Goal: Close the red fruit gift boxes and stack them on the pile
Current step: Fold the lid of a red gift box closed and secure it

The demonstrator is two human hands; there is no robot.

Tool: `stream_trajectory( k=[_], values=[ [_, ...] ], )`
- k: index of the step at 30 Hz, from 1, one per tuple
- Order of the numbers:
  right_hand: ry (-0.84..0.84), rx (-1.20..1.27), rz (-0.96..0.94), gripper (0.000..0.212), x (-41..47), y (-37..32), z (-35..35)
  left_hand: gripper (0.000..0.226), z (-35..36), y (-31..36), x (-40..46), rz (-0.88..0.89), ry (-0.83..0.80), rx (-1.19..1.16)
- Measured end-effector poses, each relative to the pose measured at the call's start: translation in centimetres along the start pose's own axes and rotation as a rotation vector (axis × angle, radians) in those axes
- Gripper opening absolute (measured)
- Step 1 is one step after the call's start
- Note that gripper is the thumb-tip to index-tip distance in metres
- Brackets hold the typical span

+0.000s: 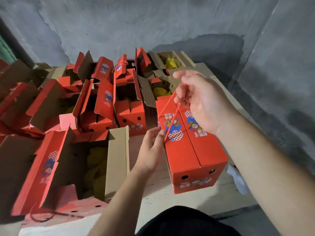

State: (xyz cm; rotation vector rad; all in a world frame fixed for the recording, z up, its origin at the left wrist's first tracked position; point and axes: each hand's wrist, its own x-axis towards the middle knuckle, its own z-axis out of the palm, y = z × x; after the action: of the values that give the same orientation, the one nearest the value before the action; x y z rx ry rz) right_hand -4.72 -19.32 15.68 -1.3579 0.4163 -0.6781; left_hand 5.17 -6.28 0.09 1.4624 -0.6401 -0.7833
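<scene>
Red cord (172, 122) is pinched by both hands: right hand (202, 101) above, left hand (151, 150) beside the closed box (192, 155).

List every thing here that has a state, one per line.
closed box: flaps shut, upright
rope handle: pulled up, taut
right hand: grips the rope handle
left hand: pinches the rope handle
near open box: flaps up, yellow-netted fruit inside
far open boxes: flaps up

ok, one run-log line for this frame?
stage: fitting handle | closed red box: flaps shut | right hand: holds red cord up | left hand: pinches cord at box side | open boxes: pending
</scene>
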Motion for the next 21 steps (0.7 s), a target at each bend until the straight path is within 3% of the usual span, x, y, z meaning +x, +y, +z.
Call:
stream_trajectory(
  k=[3,6,8,11,13,16,21],
  values=[
    [0.091,-0.175,0.142,0.022,-0.3,2.0,-0.1,0.025,-0.1,-0.9,0.3,-0.118,-0.023,0.075],
    [0.115,-0.38,0.324,0.026,-0.4,2.7,-0.7,0.036,0.2,-1.8,-0.6,-0.219,-0.084,0.098],
    [0.097,-0.371,0.253,0.027,0.3,1.3,-1.0,0.046,0.5,-2.0,-1.3,-0.181,-0.079,0.029],
    [0.045,-0.22,0.017,0.029,2.0,-2.1,-1.5,0.086,0.3,-1.5,-1.7,-0.092,-0.106,-0.02],
    [0.037,-0.14,-0.07,0.028,2.4,-3.1,-2.4,0.089,0.0,-1.3,-1.6,-0.059,-0.139,-0.033],
    [0.091,-0.237,-0.064,0.021,1.7,-0.5,-4.1,0.079,0.0,-1.9,-1.3,-0.11,-0.16,-0.051],
    [0.138,-0.416,0.153,0.014,-0.5,7.1,-5.1,0.037,1.6,-4.5,-1.8,-0.269,-0.25,-0.106]
  ],
)
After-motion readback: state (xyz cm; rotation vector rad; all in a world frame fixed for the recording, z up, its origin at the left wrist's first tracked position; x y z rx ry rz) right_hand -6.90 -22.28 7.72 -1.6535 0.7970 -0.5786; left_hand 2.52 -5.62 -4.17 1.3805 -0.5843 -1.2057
